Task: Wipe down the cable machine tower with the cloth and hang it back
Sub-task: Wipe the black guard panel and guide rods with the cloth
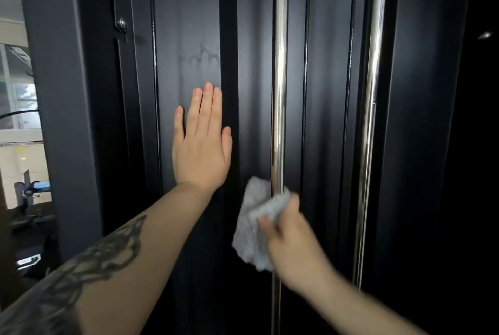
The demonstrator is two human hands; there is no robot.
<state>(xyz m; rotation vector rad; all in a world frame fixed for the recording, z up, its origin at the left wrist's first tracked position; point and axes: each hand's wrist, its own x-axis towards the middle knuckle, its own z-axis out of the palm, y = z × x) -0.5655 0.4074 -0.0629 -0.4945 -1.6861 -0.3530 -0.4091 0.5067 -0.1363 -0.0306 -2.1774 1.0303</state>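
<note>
Two hands are at work here, and only the right hand (290,237) carries the cloth (255,222). Its fingers (266,222) are curled around the grey cloth and press it against the nearer chrome rod (279,97); the hand is blurred, so the exact place of each finger cannot be told. The cloth wraps the rod from the front and its loose part hangs down on the left side of the fingers. The rod stands upright, so its long axis runs straight up and down from the fingers, with much bare metal above them and a shorter part below. The coming stroke will probably follow this line. A second chrome rod (371,107) stands to the right, also upright, well apart from the cloth. The left hand (201,151) lies flat on the dark panel (186,24) of the cable machine tower, fingers straight and close together, thumb a little apart. It holds nothing and seems only to steady the person. Above its fingertips a faint smear (201,58) shows on the panel.
</note>
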